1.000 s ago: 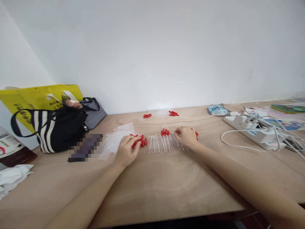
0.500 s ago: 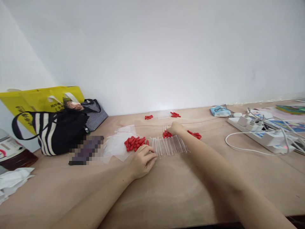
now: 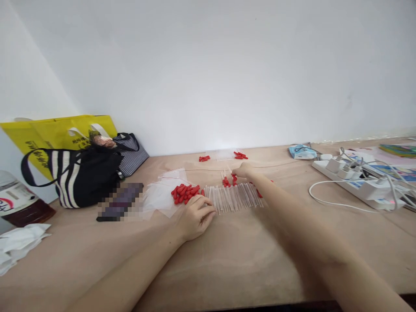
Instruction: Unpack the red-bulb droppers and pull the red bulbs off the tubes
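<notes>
Across the wooden table lies a row of thin clear glass tubes (image 3: 232,198), side by side. My left hand (image 3: 196,218) rests at the row's left end, fingers loosely bent and apart from the thumb, with nothing seen in it. Just behind it is a heap of red rubber bulbs (image 3: 185,193). Beyond the row, my right hand (image 3: 244,169) is closed in a pinch on a dropper (image 3: 234,178) with a red bulb. To its left, more red-bulbed droppers (image 3: 225,180) lie with their tubes pointing to the wall. My right forearm partly hides other red bulbs.
Clear plastic bags (image 3: 162,195) lie left of the bulb heap. Near the wall are two small red groups (image 3: 240,155) with clear tubes between. A power strip (image 3: 354,180) with cables, a blue mask (image 3: 302,151), a black bag (image 3: 87,175) and a bottle (image 3: 22,208) stand around.
My right hand has shifted slightly right, and the droppers beside it show more plainly. My left hand stays in place. The whole view has moved a little.
</notes>
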Motion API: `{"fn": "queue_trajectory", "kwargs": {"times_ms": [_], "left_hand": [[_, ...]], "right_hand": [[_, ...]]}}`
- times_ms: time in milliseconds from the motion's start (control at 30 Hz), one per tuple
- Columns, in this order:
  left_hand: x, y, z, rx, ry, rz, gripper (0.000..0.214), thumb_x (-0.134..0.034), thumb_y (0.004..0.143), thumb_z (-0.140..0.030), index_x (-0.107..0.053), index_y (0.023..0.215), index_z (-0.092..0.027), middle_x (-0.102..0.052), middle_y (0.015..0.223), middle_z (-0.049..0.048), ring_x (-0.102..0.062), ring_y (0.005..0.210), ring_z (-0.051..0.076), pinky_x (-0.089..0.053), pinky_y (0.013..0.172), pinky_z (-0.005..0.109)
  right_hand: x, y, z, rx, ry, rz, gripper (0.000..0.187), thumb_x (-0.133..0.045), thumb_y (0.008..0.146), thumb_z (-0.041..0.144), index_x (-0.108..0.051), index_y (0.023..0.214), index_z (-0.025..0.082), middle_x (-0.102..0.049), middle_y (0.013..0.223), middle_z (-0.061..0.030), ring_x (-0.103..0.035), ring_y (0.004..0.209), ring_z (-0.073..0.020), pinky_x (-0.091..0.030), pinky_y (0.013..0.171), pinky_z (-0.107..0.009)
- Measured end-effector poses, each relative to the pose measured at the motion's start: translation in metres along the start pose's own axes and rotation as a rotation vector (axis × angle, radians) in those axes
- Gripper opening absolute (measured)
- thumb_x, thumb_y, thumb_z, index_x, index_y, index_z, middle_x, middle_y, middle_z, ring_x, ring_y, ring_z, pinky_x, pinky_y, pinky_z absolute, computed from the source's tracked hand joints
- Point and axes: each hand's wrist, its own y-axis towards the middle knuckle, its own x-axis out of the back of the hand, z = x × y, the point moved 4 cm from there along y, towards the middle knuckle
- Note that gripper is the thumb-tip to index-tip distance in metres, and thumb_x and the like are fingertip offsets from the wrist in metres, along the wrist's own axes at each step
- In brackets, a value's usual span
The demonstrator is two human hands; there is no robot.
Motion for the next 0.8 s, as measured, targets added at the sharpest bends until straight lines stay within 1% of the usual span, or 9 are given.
{"fn": "queue_trajectory", "kwargs": {"times_ms": [133, 300, 400, 467, 533, 567, 667, 733, 800], "left_hand": [[-0.005, 0.007, 0.0, 0.11, 0.064, -0.096, 0.013, -0.051, 0.078, -0.023, -0.062, 0.084, -0.019, -0.06, 0.08, 0.0043, -0.05, 0.08, 0.017, -0.039, 0.072, 0.032], [-0.019, 0.026, -0.014, 0.279, 0.071, -0.184, 0.026, -0.057, 0.073, -0.037, -0.06, 0.092, -0.019, -0.065, 0.078, 0.0025, -0.054, 0.08, 0.019, -0.035, 0.073, 0.035], [-0.026, 0.034, -0.023, 0.354, 0.029, -0.205, 0.032, -0.057, 0.072, -0.038, -0.059, 0.096, -0.018, -0.067, 0.077, 0.0018, -0.056, 0.077, 0.018, -0.033, 0.073, 0.034], [-0.028, 0.034, -0.024, 0.388, 0.025, -0.213, 0.028, -0.055, 0.075, -0.036, -0.06, 0.096, -0.018, -0.067, 0.074, 0.0014, -0.057, 0.073, 0.017, -0.033, 0.07, 0.033], [-0.028, 0.033, -0.022, 0.405, 0.047, -0.215, 0.022, -0.053, 0.077, -0.031, -0.062, 0.092, -0.018, -0.066, 0.068, 0.0008, -0.056, 0.068, 0.016, -0.032, 0.067, 0.032], [-0.027, 0.031, -0.02, 0.403, 0.065, -0.214, 0.019, -0.052, 0.077, -0.029, -0.063, 0.09, -0.019, -0.065, 0.066, 0.0004, -0.055, 0.066, 0.016, -0.032, 0.066, 0.031], [-0.02, 0.025, -0.012, 0.35, 0.138, -0.205, 0.015, -0.053, 0.077, -0.026, -0.064, 0.086, -0.022, -0.064, 0.064, -0.0005, -0.054, 0.067, 0.016, -0.03, 0.065, 0.032], [-0.015, 0.02, -0.006, 0.276, 0.179, -0.192, 0.014, -0.054, 0.077, -0.026, -0.065, 0.087, -0.023, -0.066, 0.067, -0.001, -0.053, 0.07, 0.017, -0.031, 0.068, 0.033], [-0.012, 0.017, -0.002, 0.191, 0.207, -0.178, 0.014, -0.053, 0.078, -0.025, -0.064, 0.088, -0.023, -0.068, 0.073, -0.0013, -0.053, 0.072, 0.017, -0.031, 0.07, 0.033]], "right_hand": [[0.004, -0.03, -0.011, 0.006, 0.27, 0.096, 0.024, -0.053, 0.068, 0.034, -0.062, 0.064, 0.013, -0.06, 0.063, -0.0042, -0.052, 0.057, -0.0129, -0.04, 0.054, -0.025], [0.0, -0.084, -0.004, 0.096, 0.524, 0.125, 0.031, -0.048, 0.071, 0.041, -0.059, 0.059, 0.014, -0.059, 0.063, -0.0016, -0.049, 0.059, -0.01, -0.039, 0.057, -0.022], [-0.012, -0.105, 0.003, 0.085, 0.9, 0.192, 0.03, -0.058, 0.061, 0.044, -0.056, 0.055, 0.014, -0.058, 0.059, -0.0016, -0.047, 0.056, -0.0098, -0.038, 0.056, -0.023], [-0.021, -0.111, 0.005, 0.061, 1.011, 0.224, 0.032, -0.061, 0.058, 0.045, -0.057, 0.057, 0.014, -0.058, 0.058, -0.0015, -0.047, 0.053, -0.0099, -0.039, 0.055, -0.024], [-0.025, -0.113, 0.002, 0.111, 0.978, 0.192, 0.034, -0.059, 0.06, 0.047, -0.058, 0.062, 0.014, -0.059, 0.061, -0.0026, -0.048, 0.054, -0.0106, -0.04, 0.056, -0.025], [-0.023, -0.113, -0.001, 0.161, 0.913, 0.134, 0.034, -0.058, 0.062, 0.047, -0.058, 0.066, 0.013, -0.059, 0.064, -0.0034, -0.049, 0.056, -0.0113, -0.04, 0.057, -0.026], [-0.005, -0.113, -0.017, 0.356, 0.598, -0.171, 0.037, -0.057, 0.067, 0.046, -0.057, 0.086, 0.014, -0.06, 0.079, -0.0064, -0.052, 0.065, -0.0148, -0.042, 0.061, -0.029], [0.01, -0.116, -0.027, 0.514, 0.377, -0.375, 0.044, -0.057, 0.068, 0.045, -0.053, 0.099, 0.015, -0.059, 0.092, -0.0096, -0.053, 0.08, -0.0188, -0.042, 0.07, -0.032], [0.017, -0.121, -0.03, 0.701, 0.142, -0.453, 0.048, -0.056, 0.071, 0.045, -0.05, 0.108, 0.016, -0.056, 0.103, -0.0112, -0.05, 0.093, -0.0217, -0.038, 0.08, -0.036]]}}
